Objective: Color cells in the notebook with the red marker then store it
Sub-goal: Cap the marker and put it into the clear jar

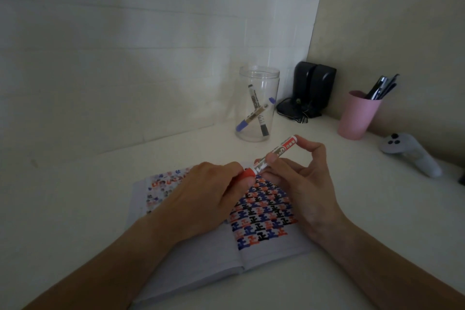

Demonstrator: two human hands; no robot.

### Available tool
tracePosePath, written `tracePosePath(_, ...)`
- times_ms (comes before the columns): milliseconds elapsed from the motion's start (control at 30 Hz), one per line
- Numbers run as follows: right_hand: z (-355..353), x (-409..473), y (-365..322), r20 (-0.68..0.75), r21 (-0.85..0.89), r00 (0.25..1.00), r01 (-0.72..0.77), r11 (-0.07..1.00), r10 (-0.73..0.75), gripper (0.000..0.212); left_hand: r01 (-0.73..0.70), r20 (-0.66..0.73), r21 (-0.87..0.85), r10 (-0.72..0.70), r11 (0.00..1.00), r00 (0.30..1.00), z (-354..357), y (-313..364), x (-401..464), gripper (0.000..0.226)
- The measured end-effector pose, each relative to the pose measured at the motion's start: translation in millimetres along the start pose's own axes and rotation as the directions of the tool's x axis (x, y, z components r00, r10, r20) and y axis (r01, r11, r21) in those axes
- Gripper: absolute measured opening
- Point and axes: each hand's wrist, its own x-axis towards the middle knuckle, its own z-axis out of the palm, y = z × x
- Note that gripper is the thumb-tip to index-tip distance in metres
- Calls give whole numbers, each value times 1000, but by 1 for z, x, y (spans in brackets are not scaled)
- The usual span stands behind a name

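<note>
Both hands meet over the open notebook (264, 241), sharing the red marker (274, 155) between them. The left hand (203, 199) is curled, back of the hand up, with its fingers closed around the marker's red cap (247, 173) at the lower left end; whether the cap is seated fully on the barrel cannot be told. The right hand (299, 184) grasps the barrel, thumb pressed on top near the middle and the index finger arched round to touch the far red tip, the other fingers loosely bent below. The marker lies on a slant, its capped end low and to the left, its other end raised toward the right and pointing at the back of the surface (352, 246). Both forearms come in from the lower corners, the left one crossing the blank lower part of the left page, the right wrist resting at the notebook's right edge. The right page shows a block of cells filled in red, blue and black. Behind the hands, well apart from them, stands a clear jar (259, 78) holding a blue marker (251, 118) and a black marker (258, 111) crossed inside it. Farther right is a pink cup (357, 118) with pens, near a white controller (412, 153)
</note>
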Motion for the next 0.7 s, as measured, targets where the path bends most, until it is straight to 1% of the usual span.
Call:
tracePosePath(100, -1, 4, 0, -38, 59, 999, -13, 998, 15, 47, -29, -55, 80, 34, 996, 998, -6, -4, 2, 37)
tracePosePath(167, -3, 8, 0, -43, 74, 999, -6, 997, 9, 45, -56, -58, 117, 64, 992, 996, -9, -5, 4, 41)
tracePosePath(233, -6, 11, 3, -39, 22, 999, -25, 999, 26, 42, -78, -38, 145, 84, 986, 996, -9, -6, 4, 48)
tracePosePath(300, -10, 13, 7, -51, -51, 998, -39, 998, 36, 40, -68, -17, 152, 71, 986, 997, -8, -7, 3, 52)
tracePosePath(400, -13, 14, 10, -43, -154, 999, -17, 988, 11, 37, -50, 4, 113, 50, 992, 999, -9, -12, 1, 46)
tracePosePath(467, -12, 11, 8, -63, -205, 998, 0, 979, -13, 35, -71, 34, 101, 68, 992, 997, -9, -17, -1, 38)
tracePosePath(533, -6, 10, 1, -106, -272, 990, 63, 960, -94, 36, -100, 56, 108, 94, 989, 994, -9, -21, -3, 30)
tracePosePath(600, 0, 21, -18, -134, -366, 959, 187, 912, -250, 38, -106, 79, 111, 97, 988, 992, -9, -23, -3, 27)
tracePosePath(700, 13, 58, -61, -120, -453, 859, 399, 798, -497, 39, -102, 95, 106, 92, 989, 991, -9, -24, -3, 29)
